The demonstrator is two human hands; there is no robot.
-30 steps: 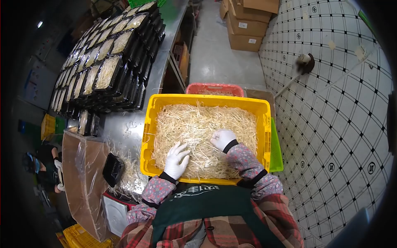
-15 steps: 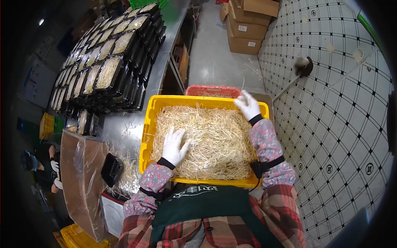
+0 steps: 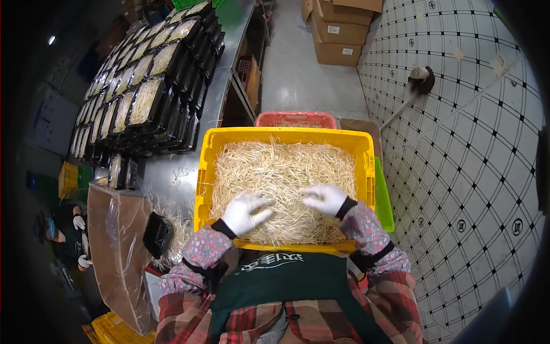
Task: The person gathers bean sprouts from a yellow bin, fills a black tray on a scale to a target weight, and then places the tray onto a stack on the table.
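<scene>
Pale bean sprouts (image 3: 281, 172) fill a yellow crate (image 3: 286, 133) in front of me. My left hand (image 3: 247, 213), in a white glove, is over the sprouts at the crate's near left, its fingers apart and pointing right. Toward the near right, my right hand (image 3: 325, 200), also gloved in white, is over the sprouts with its fingers spread and pointing left. Neither hand holds anything that I can see. Whether the fingertips touch the sprouts is hard to tell.
Stacked black trays of sprouts (image 3: 143, 103) stand on the metal table (image 3: 166, 172) at left. Nearer are an empty black tray (image 3: 157, 235) and a cardboard box (image 3: 117, 246). A co-worker (image 3: 69, 229) is far left. Behind the crate sits a red basket (image 3: 295, 119).
My right hand has moved from the crate's far right corner down and left over the sprouts. My left hand is slightly lower, its fingers turned to the right. A green basket edge now shows at right.
</scene>
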